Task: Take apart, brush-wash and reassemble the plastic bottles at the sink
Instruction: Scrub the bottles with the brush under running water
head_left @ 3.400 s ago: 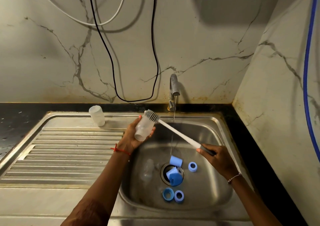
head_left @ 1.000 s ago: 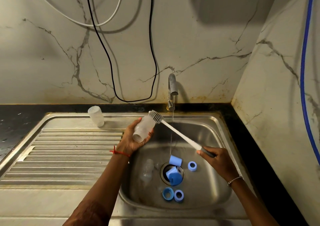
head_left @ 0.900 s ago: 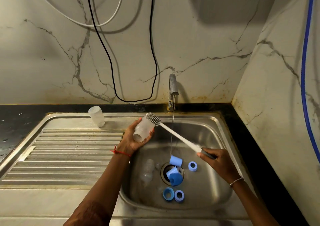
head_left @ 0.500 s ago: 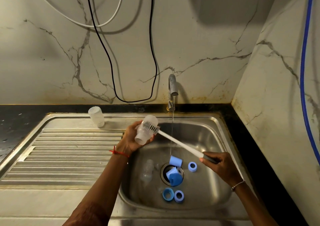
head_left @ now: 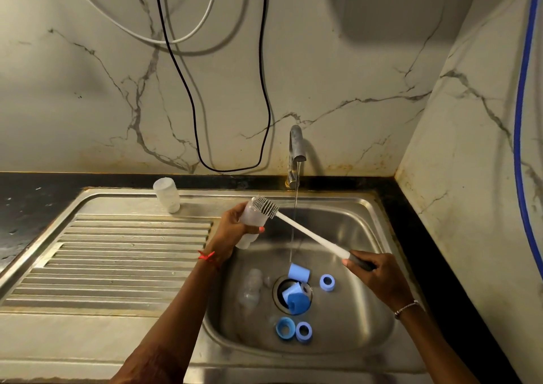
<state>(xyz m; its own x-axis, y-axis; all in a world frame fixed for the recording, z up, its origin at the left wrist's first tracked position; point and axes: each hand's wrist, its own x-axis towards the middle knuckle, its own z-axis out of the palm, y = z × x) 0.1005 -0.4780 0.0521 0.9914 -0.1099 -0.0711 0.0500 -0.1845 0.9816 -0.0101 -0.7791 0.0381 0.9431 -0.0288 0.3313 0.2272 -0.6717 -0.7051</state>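
Both hands are full above the sink [head_left: 357, 207]: your left hand [head_left: 228, 232] curls round the clear bottle [head_left: 249, 222], your right hand [head_left: 379, 276] grips the brush [head_left: 311, 235] handle, bristles touching the bottle's upper end.

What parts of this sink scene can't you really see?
Head view:
- Far side of the bottle: covered by the left hand.
- Handle end of the brush: wrapped in the right hand.
- Most of the drain: under blue caps.
- Shape of the clear piece in the sink: see-through, blurred.
- Both elbows: cut off by the bottom edge.
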